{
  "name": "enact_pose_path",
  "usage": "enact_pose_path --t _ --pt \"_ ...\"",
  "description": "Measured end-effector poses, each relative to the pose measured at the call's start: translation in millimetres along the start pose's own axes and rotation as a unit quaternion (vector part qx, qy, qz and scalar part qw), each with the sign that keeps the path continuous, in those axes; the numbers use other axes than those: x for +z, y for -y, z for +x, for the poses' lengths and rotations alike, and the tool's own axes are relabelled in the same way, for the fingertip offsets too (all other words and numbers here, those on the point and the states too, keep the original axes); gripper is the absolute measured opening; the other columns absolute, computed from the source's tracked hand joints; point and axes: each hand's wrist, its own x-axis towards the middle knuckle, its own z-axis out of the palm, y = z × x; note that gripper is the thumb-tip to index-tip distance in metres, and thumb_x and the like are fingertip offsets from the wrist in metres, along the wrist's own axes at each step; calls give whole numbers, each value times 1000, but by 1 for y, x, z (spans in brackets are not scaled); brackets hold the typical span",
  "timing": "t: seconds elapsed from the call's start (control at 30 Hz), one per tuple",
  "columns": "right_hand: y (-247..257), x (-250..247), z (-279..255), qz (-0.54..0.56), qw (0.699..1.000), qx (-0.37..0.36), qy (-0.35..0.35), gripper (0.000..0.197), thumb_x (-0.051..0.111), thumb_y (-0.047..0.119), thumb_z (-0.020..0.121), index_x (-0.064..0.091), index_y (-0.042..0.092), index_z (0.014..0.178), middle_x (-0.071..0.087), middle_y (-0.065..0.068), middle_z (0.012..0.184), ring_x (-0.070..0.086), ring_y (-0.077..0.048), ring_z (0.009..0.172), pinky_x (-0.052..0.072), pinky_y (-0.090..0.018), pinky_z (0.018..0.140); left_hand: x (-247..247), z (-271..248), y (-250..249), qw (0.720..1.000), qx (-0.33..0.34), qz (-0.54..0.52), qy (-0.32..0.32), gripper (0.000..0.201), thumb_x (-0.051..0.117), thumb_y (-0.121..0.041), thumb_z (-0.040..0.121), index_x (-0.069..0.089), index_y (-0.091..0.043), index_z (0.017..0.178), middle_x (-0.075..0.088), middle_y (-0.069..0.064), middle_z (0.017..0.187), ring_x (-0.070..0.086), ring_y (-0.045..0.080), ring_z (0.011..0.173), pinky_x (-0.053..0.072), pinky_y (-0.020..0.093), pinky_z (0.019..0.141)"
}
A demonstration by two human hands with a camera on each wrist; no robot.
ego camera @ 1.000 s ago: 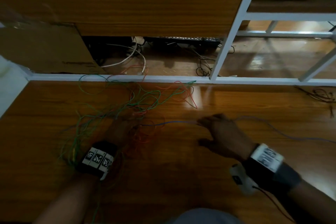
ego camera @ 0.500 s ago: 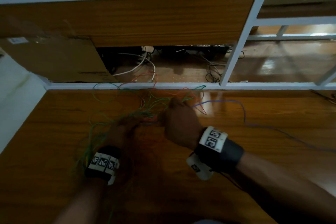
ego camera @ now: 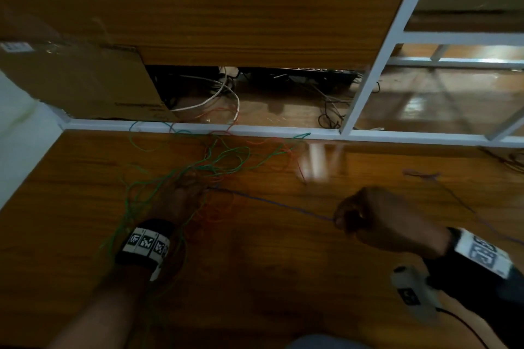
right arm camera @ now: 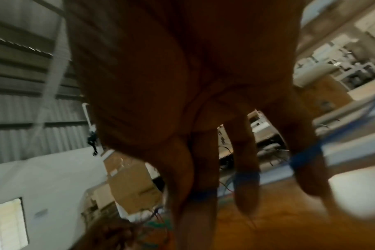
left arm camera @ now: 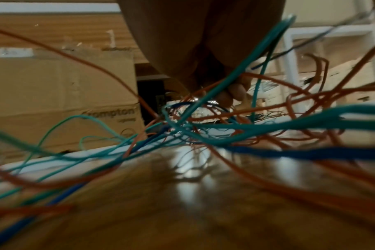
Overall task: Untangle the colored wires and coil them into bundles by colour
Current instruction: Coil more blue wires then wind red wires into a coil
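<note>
I am pulling the blue wire [ego camera: 283,205] out of the tangle [ego camera: 209,167]. My right hand [ego camera: 380,221] is curled round the blue wire and holds it. In the right wrist view the wire crosses my fingers [right arm camera: 245,175]. From my right hand the blue wire runs in a straight line across the table [ego camera: 255,278] to my left hand [ego camera: 178,195]. More of it trails off to the right behind my right hand.

My left hand sits on the tangle and pins it down. In the left wrist view its fingers [left arm camera: 229,96] are bent among the green wires [left arm camera: 268,125] and orange wires [left arm camera: 310,94]. I cannot tell if it grips a wire or only presses on them.

The green and orange wires lie in loose loops on the table, near its far edge and round my left wrist. No bundle is made yet, so I think the job has only just started.

Next I think I should keep the tangle still with my left hand and draw the blue wire free bit by bit. If it snags, I should stop and lift the loop off, not tug hard. Then I can wind it into a coil.

A cardboard box [ego camera: 85,82] stands behind the table on the left. I cannot see what is in it.
</note>
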Motion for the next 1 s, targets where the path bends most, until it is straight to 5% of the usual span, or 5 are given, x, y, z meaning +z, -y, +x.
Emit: enact_pose_path --t 0.17,0.47,0.57,0.67,1.0 --pt "0 36 29 -57 987 38 142 63 62 57 95 52 23 148 54 3 149 56 -16 130 48 -33 105 10 3 2 998 -26 46 27 47 46 -45 89 72 -17 117 64 16 128 58 37 120 45 46 103" --pt "100 78 158 92 995 -41 7 24 59 32 102 69 10 98 67 -9 92 62 -24 77 43 -29 62 11 -3 -11 1000 18 -3 1 44 51 -53 93 65 -27 125 57 2 137 47 37 132 33 59 111" --pt "117 80 168 87 996 -19 7 24 58 25 104 66 7 88 62 -13 85 66 -34 86 42 -34 69 14 -3 -15 997 -74 21 24 43 66 -17 93 57 -10 135 42 22 148 35 42 139 19 50 118" --pt "125 66 146 49 998 -42 -24 29 59 31 103 70 6 114 66 -16 107 61 -35 106 43 -47 96 16 -4 -11 995 -98 9 14 46 67 -28 91 55 -50 130 43 31 144 38 50 133 23 57 114" --pt "57 26 78 -18 981 -67 -182 24 59 33 92 79 20 94 70 -4 87 58 -28 98 50 -41 82 -27 -5 -45 980 -158 -116 -27 24 59 -3 95 68 -4 117 65 24 117 63 18 81 44 13 70"
